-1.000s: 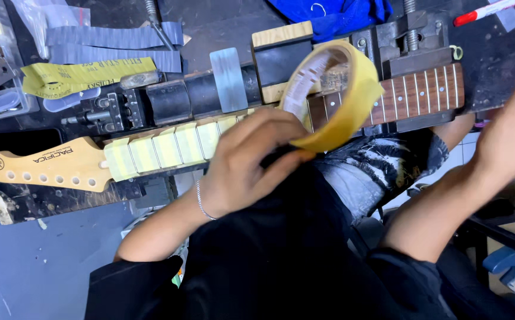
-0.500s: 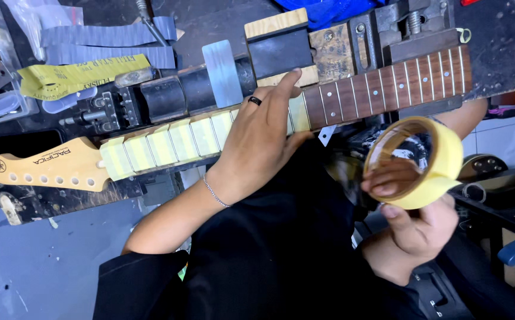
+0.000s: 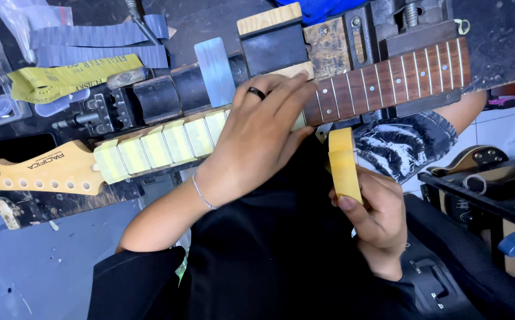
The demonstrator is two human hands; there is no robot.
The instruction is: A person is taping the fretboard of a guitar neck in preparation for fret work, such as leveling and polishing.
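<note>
**Tape strip at risk of lifting or wandering off the fret gap**

The right hand (image 3: 373, 222) is closing its grip around a roll of yellow masking tape (image 3: 344, 166), thumb across the outer face and fingers curled behind, holding it edge-on just below the guitar neck (image 3: 382, 83). The left hand (image 3: 263, 133) is lying flat and mostly open on the fretboard, fingers spread and pressing down where the last taped section meets the bare rosewood; it is gripping nothing. Whether a strip is running from the roll up under the left palm cannot be told, since the hand is covering that spot.

Further out, a row of yellow tape pieces (image 3: 162, 145) is covering the fretboard toward the headstock (image 3: 38, 175), and the neck is resting in a clamp block (image 3: 272, 44) on the cluttered counter (image 3: 494, 35).

The likely trouble: if the roll is being pulled at an angle while the left fingers are pressing unevenly, a strip could be laying down skewed, creasing, or covering a fret. The roll is hanging off the counter edge over the lap, so a loosening grip could be dropping it.
</note>
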